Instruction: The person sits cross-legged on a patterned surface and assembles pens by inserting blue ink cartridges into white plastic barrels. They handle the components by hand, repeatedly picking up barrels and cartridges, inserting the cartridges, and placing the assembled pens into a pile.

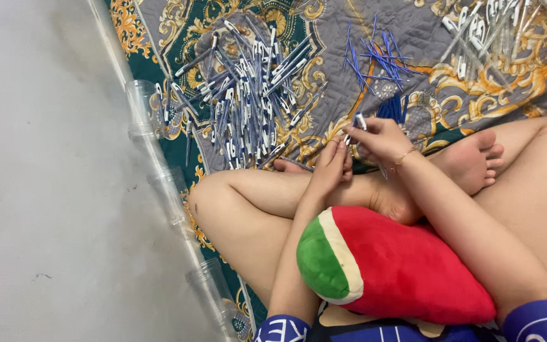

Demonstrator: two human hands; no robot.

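Note:
My right hand (380, 140), with a thin bracelet at the wrist, pinches a blue and white pen (358, 123) over my crossed legs. My left hand (330, 166) meets it from below, fingertips closed on the pen's lower end. Just beyond the hands lies a small bundle of dark blue pen parts (392, 108). A big heap of finished blue and white pens (248, 95) lies on the patterned quilt (324, 25) to the far left of the hands. Loose blue refills (378, 60) are scattered straight ahead. Clear pen barrels (489, 25) are heaped at the far right.
A watermelon-shaped cushion (387, 266) rests on my lap. Clear plastic cups (140, 107) (169, 190) (210, 285) stand in a row along the quilt's left edge. Grey bare floor (45, 171) lies beyond them. My bare foot (473, 161) sits right of the hands.

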